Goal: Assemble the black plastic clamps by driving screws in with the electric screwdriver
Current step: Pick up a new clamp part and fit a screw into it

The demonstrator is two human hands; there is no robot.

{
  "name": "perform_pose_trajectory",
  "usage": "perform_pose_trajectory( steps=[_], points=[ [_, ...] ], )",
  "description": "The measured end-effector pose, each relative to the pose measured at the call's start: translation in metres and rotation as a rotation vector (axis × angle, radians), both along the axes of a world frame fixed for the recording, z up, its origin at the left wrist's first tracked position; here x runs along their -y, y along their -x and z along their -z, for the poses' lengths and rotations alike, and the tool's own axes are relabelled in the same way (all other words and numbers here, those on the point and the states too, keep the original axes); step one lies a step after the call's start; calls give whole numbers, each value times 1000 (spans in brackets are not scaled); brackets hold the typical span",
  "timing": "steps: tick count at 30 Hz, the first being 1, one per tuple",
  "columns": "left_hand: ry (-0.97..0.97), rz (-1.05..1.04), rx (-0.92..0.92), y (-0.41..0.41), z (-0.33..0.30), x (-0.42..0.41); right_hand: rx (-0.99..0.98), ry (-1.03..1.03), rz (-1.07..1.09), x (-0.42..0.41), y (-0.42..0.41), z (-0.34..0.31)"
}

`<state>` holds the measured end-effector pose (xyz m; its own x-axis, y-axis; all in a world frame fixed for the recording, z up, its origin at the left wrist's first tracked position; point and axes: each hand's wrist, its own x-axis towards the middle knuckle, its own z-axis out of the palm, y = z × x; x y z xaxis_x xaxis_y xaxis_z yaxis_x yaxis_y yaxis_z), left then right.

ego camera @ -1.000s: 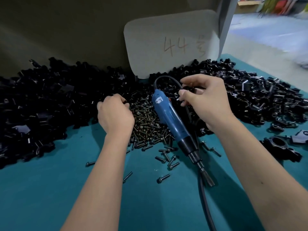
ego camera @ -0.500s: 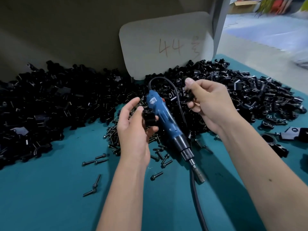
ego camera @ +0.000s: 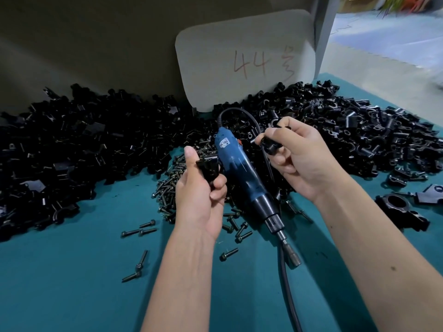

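The left hand (ego camera: 199, 195) is raised above the teal counter (ego camera: 72, 283), its thumb and curled fingers (ego camera: 219, 184) pinching a small black plastic clamp piece (ego camera: 208, 167); the right hand (ego camera: 304, 159) grips a second rounded black plastic clamp piece (ego camera: 271, 147) against its fingertips, though its exact shape is hard to make out; between them the blue electric screwdriver (ego camera: 242, 173) lies on the counter over a heap of dark metal screws (ego camera: 172, 188), bit pointing toward the person; black clamp parts (ego camera: 72, 149) are piled behind.
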<state>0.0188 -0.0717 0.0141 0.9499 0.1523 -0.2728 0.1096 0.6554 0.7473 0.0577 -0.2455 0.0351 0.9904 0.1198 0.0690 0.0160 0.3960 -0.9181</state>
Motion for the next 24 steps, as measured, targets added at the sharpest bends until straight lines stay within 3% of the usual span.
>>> perform_pose_trajectory(
  steps=[4,12,16,19,24],
  points=[
    [-35,-7,-160,-1,-2,0,34,-6,-107,1,0,2],
    [383,-54,-147,-1,-11,-7,24,-12,-195,-4,3,4],
    [469,0,-126,-3,-10,-8,42,52,-190,-5,5,3],
    [436,102,-122,-3,-7,-8,64,67,-198,-7,5,4],
    [152,131,-45,-4,-1,-9,119,39,-238,-5,3,5]
  ],
)
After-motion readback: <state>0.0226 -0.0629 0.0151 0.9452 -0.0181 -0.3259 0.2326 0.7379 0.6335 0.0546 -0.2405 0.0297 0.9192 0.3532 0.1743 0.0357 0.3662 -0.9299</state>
